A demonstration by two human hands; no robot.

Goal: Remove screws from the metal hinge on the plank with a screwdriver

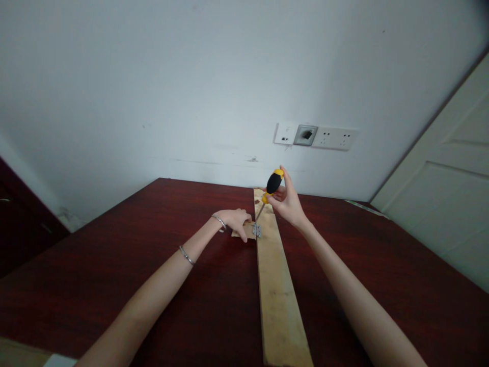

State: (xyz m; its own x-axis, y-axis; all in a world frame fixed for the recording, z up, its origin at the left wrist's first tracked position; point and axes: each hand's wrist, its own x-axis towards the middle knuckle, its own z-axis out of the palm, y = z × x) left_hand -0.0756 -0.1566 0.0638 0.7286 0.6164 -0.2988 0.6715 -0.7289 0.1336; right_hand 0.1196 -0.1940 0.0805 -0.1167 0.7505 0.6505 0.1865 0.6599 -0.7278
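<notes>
A long pale wooden board (278, 285) lies on the dark red table (183, 326), running away from me toward the wall. On its left edge sits a small grey metal hinge (256, 231), which reaches over onto a small tan piece of wood or cardboard (237, 234). My left hand (237, 220) is closed over that small piece, thumb and fingers on either side of it. My right hand (287, 201) grips a yellow and black screwdriver (274, 182), held tilted, its shaft running down to the hinge. Whether a screw is under the tip is too small to tell.
Behind the table rises a white wall (191, 102) with a row of sockets (332, 137). A white door (451, 183) stands at the right. Part of a white object (60, 361) shows at the bottom left. A flat strip (367, 208) lies at the table's back right edge.
</notes>
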